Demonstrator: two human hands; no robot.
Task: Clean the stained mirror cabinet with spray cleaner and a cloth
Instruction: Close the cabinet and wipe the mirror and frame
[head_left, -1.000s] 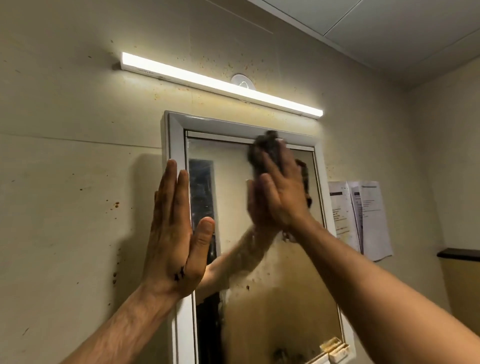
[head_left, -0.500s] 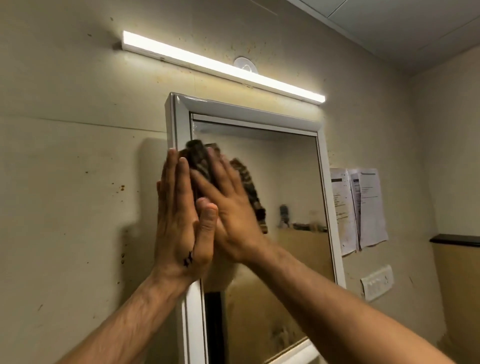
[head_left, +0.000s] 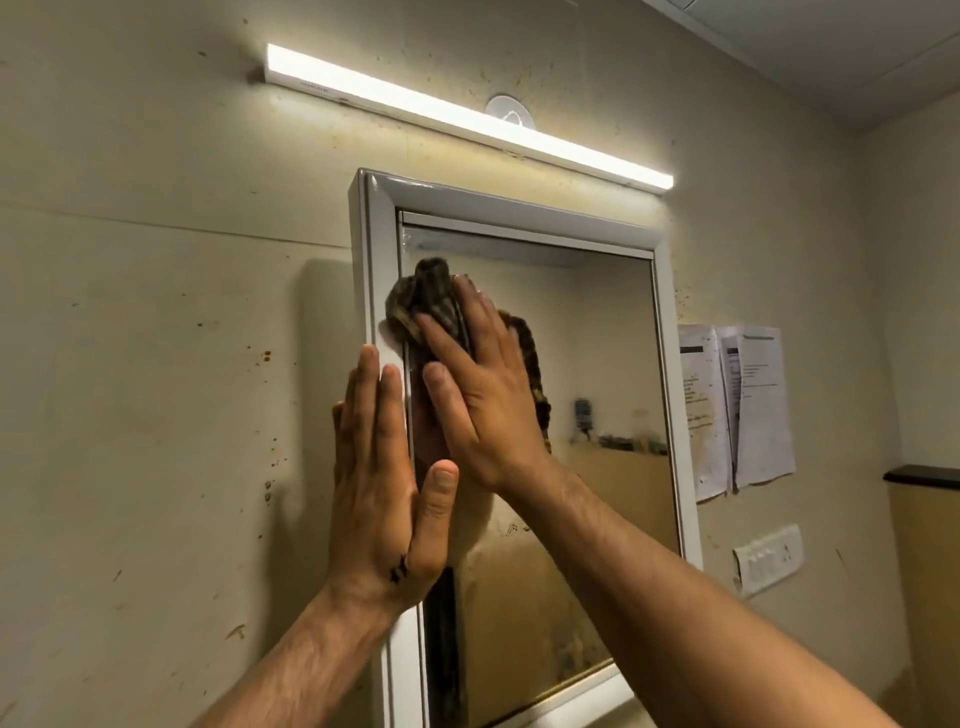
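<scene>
Pressing half-hidden cloth (head_left: 415, 301) on mirror cabinet (head_left: 519, 208) with flat, open-fingered right hand (head_left: 488, 410); touching it with flat left hand (head_left: 379, 499).

We are in a washroom: a framed mirror cabinet (head_left: 519, 208) hangs under a tube light (head_left: 467, 117) on a stained wall (head_left: 156, 364).

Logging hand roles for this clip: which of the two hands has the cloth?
The right hand, fingers spread over the dark cloth against the mirror glass. The left hand is bare, laid flat on the white frame.

Wall (head_left: 156, 364) carries mirror cabinet (head_left: 519, 205), light bar (head_left: 467, 117), papers (head_left: 748, 405), switch plate (head_left: 769, 558).
</scene>
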